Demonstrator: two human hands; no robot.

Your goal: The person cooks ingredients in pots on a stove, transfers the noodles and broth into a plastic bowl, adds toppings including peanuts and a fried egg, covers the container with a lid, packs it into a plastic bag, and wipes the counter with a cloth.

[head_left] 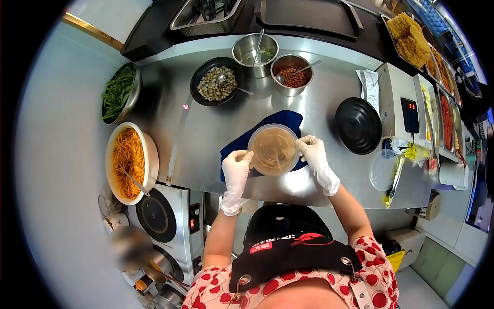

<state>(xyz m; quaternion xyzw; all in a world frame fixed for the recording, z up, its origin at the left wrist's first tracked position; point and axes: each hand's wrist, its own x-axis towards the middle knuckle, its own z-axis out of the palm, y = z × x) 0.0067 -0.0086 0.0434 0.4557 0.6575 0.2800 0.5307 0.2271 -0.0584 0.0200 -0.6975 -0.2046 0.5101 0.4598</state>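
Note:
A round clear plastic tub (274,147) with brownish contents is held over a folded dark blue cloth (234,149) on the steel counter. At its left rim, my left hand (237,167) in a white glove pinches the edge between thumb and fingers. My right hand (312,151), gloved too, grips the opposite rim. Whether a lid covers the tub I cannot tell. Beyond it stand a black bowl of small shell-like pieces (217,85), a steel pot with a spoon (250,67) and a steel pot of reddish-brown nuts or beans (293,78).
A black plate (358,126) and a clear plastic lid or dish (382,170) lie to the right on the steel counter (329,113). Orange shreds fill a white bowl (151,154) at left, near an induction hob (156,215). Green vegetables (118,92) sit in another bowl.

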